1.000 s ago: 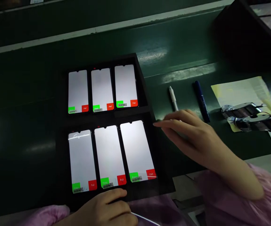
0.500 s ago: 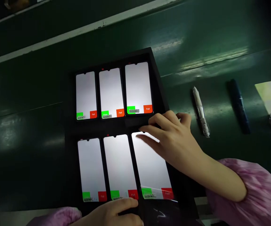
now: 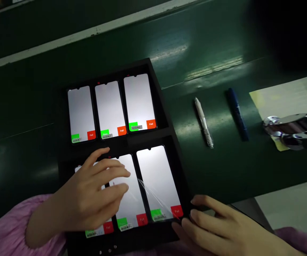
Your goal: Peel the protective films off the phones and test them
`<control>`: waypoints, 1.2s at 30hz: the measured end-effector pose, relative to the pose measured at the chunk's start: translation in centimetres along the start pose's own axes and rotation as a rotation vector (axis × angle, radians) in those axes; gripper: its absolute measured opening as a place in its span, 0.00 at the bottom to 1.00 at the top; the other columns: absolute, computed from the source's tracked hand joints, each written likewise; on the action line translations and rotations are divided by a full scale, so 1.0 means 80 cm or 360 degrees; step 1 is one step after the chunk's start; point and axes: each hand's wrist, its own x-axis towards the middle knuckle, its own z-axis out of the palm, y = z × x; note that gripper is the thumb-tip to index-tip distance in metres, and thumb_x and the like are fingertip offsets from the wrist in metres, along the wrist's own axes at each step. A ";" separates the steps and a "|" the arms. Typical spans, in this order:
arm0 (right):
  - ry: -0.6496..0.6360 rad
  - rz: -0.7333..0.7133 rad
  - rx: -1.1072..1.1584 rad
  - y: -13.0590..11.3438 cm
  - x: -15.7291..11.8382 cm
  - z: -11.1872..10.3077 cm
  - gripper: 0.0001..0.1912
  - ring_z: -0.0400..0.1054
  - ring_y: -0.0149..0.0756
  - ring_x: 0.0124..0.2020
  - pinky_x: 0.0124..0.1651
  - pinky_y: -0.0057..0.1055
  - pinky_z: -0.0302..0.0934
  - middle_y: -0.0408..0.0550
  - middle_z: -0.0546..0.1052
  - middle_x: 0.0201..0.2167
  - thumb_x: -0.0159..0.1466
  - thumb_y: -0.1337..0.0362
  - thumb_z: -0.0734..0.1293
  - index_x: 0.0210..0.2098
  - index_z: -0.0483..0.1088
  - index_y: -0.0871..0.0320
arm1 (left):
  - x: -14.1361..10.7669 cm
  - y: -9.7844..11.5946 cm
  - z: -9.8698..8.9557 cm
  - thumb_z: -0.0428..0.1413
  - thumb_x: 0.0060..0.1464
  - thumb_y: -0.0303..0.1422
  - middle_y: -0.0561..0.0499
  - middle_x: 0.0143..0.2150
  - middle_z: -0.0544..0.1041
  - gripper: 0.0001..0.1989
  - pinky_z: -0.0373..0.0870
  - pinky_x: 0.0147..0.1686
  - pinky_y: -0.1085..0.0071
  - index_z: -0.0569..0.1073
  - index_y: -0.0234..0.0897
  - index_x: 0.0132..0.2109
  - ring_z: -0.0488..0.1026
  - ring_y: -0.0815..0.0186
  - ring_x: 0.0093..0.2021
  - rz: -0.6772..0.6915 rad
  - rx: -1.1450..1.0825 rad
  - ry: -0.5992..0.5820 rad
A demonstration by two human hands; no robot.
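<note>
Several lit phones lie in two rows in a black tray, each with a white screen and green and red boxes at the bottom. Over the front left phone and the front middle phone hovers my left hand, its fingers apart and nothing in them. My right hand is at the lower right corner of the front right phone. Its thumb and fingertips close on the end of a clear film, which stretches in a crease across that phone's screen.
Right of the tray, a clear-barrelled pen and a dark blue marker lie on the green table. Farther right, a shiny metal object rests on a yellowish paper sheet.
My right hand has moved from the top of the front right phone to its lower right corner. My left hand has risen from the tray's front edge to over the left and middle phones.
</note>
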 end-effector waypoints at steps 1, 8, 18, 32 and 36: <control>0.0013 0.0033 -0.0049 0.002 0.004 -0.001 0.16 0.70 0.30 0.35 0.56 0.37 0.66 0.44 0.81 0.38 0.75 0.74 0.59 0.45 0.79 0.61 | 0.003 -0.006 0.004 0.58 0.66 0.23 0.48 0.50 0.83 0.08 0.59 0.73 0.48 0.79 0.39 0.46 0.77 0.62 0.54 0.0009 0.0011 -0.0018; -0.0015 -0.0055 -0.0079 0.006 0.017 -0.003 0.14 0.69 0.32 0.35 0.50 0.40 0.68 0.43 0.79 0.34 0.72 0.76 0.62 0.40 0.79 0.61 | -0.009 -0.002 0.012 0.57 0.65 0.20 0.48 0.47 0.81 0.11 0.60 0.70 0.46 0.78 0.38 0.48 0.75 0.62 0.49 -0.0057 0.0022 0.0045; 0.0211 -0.0042 -0.0268 0.067 0.085 -0.004 0.13 0.61 0.34 0.32 0.40 0.39 0.57 0.43 0.73 0.28 0.74 0.70 0.65 0.33 0.75 0.57 | -0.004 -0.011 0.008 0.56 0.70 0.30 0.46 0.40 0.77 0.09 0.64 0.42 0.55 0.79 0.35 0.52 0.73 0.57 0.39 -0.0428 0.0868 0.0072; 0.0388 0.0768 -0.0217 0.085 0.118 0.015 0.06 0.72 0.51 0.48 0.51 0.50 0.62 0.49 0.82 0.38 0.73 0.61 0.65 0.42 0.74 0.53 | -0.030 -0.021 0.020 0.57 0.70 0.39 0.43 0.44 0.76 0.11 0.61 0.41 0.52 0.83 0.44 0.48 0.70 0.50 0.46 -0.0764 0.0762 0.0199; 0.0461 0.0811 -0.0213 0.087 0.118 0.021 0.05 0.73 0.53 0.49 0.55 0.54 0.62 0.50 0.82 0.38 0.72 0.61 0.66 0.40 0.74 0.52 | -0.030 -0.016 0.019 0.57 0.69 0.37 0.44 0.43 0.75 0.09 0.63 0.42 0.52 0.82 0.45 0.49 0.70 0.52 0.45 -0.0730 0.0765 0.0297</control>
